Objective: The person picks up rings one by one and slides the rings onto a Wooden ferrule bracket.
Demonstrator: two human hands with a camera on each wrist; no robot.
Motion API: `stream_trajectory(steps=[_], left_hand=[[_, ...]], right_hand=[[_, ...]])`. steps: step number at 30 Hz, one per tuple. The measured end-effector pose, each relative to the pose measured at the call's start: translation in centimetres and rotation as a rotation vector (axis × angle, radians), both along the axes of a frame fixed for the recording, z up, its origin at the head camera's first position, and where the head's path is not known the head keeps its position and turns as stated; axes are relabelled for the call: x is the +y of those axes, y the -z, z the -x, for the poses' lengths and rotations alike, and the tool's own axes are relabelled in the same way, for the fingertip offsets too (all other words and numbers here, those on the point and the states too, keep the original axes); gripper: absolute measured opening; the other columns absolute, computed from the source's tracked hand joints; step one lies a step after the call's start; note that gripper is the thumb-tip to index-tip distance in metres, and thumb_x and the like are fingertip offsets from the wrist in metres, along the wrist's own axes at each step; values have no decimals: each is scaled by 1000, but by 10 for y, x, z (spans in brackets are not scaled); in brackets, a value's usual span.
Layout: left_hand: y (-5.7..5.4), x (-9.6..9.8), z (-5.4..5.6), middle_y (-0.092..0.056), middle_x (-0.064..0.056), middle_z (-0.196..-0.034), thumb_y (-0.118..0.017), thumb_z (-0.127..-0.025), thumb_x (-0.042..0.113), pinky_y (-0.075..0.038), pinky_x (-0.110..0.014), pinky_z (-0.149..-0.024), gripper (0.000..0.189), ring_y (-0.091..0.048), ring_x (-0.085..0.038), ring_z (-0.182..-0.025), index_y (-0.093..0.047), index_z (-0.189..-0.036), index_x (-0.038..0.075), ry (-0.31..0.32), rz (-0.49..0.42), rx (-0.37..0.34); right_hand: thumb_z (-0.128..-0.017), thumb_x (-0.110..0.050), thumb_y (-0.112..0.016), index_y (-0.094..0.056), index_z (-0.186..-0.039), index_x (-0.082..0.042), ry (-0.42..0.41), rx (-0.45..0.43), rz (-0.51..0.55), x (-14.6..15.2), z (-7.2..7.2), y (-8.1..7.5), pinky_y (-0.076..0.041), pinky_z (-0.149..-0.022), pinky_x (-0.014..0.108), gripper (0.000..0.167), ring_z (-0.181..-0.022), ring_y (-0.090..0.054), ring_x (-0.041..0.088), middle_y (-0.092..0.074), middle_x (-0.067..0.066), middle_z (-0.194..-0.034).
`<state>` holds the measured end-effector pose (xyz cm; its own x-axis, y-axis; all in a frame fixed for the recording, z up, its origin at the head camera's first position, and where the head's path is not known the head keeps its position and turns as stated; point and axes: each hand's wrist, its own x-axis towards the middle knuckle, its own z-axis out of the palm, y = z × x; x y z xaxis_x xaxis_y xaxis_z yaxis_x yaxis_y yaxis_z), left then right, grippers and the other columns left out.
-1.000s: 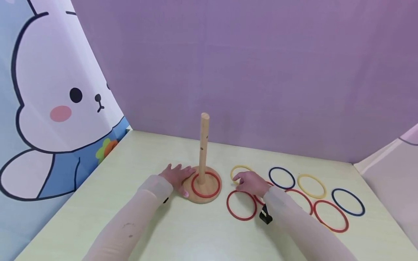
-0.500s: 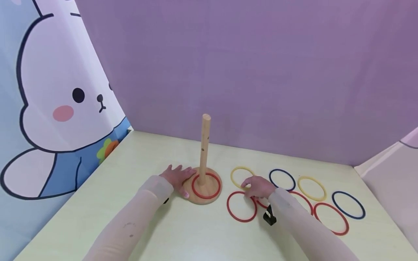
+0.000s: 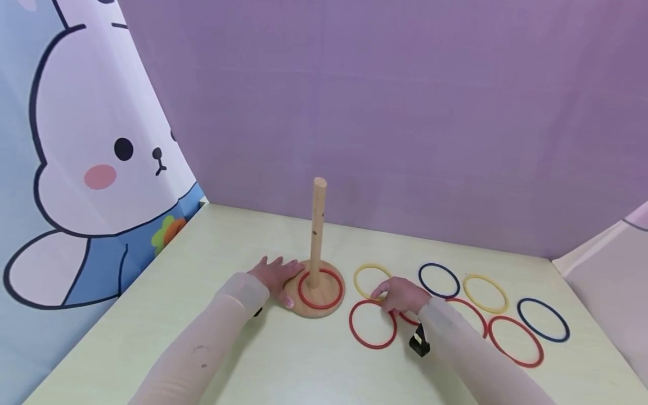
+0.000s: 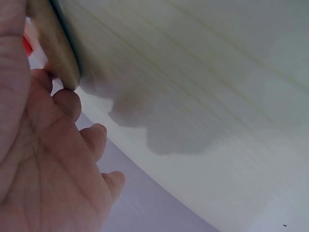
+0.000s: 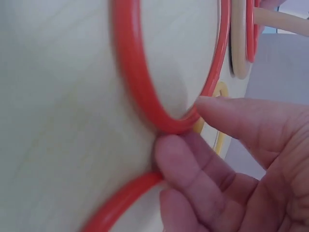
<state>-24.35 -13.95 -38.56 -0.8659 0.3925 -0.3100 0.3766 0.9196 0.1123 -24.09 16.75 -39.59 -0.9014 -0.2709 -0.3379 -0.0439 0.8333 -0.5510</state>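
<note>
Wood forms the upright peg [image 3: 317,230] and its round base [image 3: 326,293] on the desk [image 3: 314,365], with a red hoop [image 3: 320,307] lying around the peg's foot. The left hand [image 3: 275,277] rests on the base's left edge, fingers straight and spread, most likely to keep the stand from shifting. To the right, the right hand [image 3: 403,295] pinches the far right rim of a near red ring [image 3: 351,326], thumb and fingers close together; whether that ring is lifted cannot be told. A yellow ring [image 3: 355,278] lies just beyond it, and another red ring [image 5: 118,200] is partly hidden beneath the hand. Farther right lie two blue rings [image 3: 434,264], a second yellow ring [image 3: 481,275] and two more red rings [image 3: 530,365], spread flat, which probably leaves their rims easy to reach.
</note>
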Motion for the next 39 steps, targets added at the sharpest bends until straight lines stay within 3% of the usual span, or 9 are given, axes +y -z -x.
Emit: stream_trajectory(steps=[7, 16, 25, 30, 39], left_hand=[[-1, 1, 1, -32, -7, -154, -77, -76, 46, -19, -61, -110, 91, -26, -39, -140, -33, -150, 16, 4, 10, 11], [-1, 4, 2, -33, -7, -153, -79, -75, 46, -20, -61, -109, 91, -27, -39, -139, -35, -149, 16, 7, 14, 13], [7, 1, 8, -34, -6, -153, -79, -72, 50, -20, -61, -109, 96, -29, -39, -138, -33, -150, 18, 23, -1, 27], [0, 2, 4, -33, -7, -153, -80, -73, 46, -19, -62, -109, 94, -27, -40, -139, -35, -149, 16, 9, -14, 10], [6, -2, 3, -31, -7, -154, -79, -75, 42, -18, -62, -109, 91, -25, -40, -140, -34, -150, 16, -9, -35, -5]], right_hand=[[-75, 10, -71, -75, -94, -9, -46, 30, 44, 3, -1, 6, -54, -63, 27, 27, -67, -58, 16, -68, 3, -92], [-72, 13, -67, -74, -102, -9, -77, 33, 79, 7, -10, 9, -49, -52, 24, 38, -51, -53, 13, -63, 0, -72], [-72, 13, -68, -73, -103, -5, -124, 44, 118, 11, -9, 12, -52, -54, 27, 36, -56, -58, 14, -64, 1, -79], [-72, 13, -66, -72, -104, -5, -86, -9, 170, 11, -8, 6, -50, -52, 25, 37, -51, -55, 14, -66, 2, -83], [-76, 9, -67, -73, -104, -7, 11, -81, 189, 9, -8, -5, -40, -46, 20, 33, -45, -45, 13, -61, 6, -68]])
